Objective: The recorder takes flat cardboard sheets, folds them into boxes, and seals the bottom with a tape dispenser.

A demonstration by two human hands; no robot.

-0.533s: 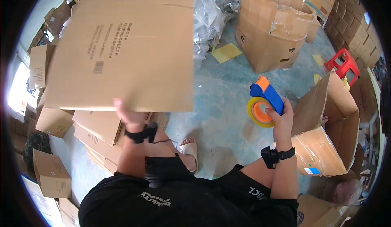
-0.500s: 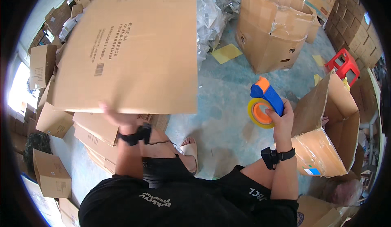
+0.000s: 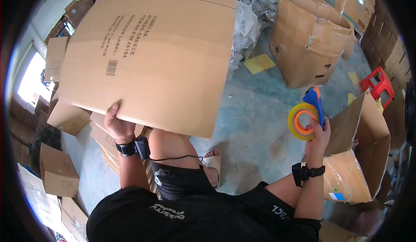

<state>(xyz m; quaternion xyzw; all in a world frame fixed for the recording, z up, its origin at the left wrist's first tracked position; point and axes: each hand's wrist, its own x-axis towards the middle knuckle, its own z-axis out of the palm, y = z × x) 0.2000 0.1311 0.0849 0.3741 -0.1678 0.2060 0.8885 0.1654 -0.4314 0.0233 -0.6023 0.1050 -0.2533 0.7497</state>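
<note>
While the left hand (image 3: pixel 118 125), blurred half a second earlier, now pinched the near edge of the flattened carton (image 3: pixel 169 73) toward eleven o'clock, seemingly steadying it alone, the right hand (image 3: pixel 319 137) gripped the tape dispenser (image 3: pixel 318 106), turned more upright, at three o'clock.

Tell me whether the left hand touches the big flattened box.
Touching. The head view shows the left hand gripping the near edge of the flattened box, thumb over its printed face.

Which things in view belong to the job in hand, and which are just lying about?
In hand:
- flat cardboard carton, gripped by the left hand
- blue tape dispenser, in the right hand

Apparently lying about:
- red stool
- yellow sheet
- crumpled plastic
</note>
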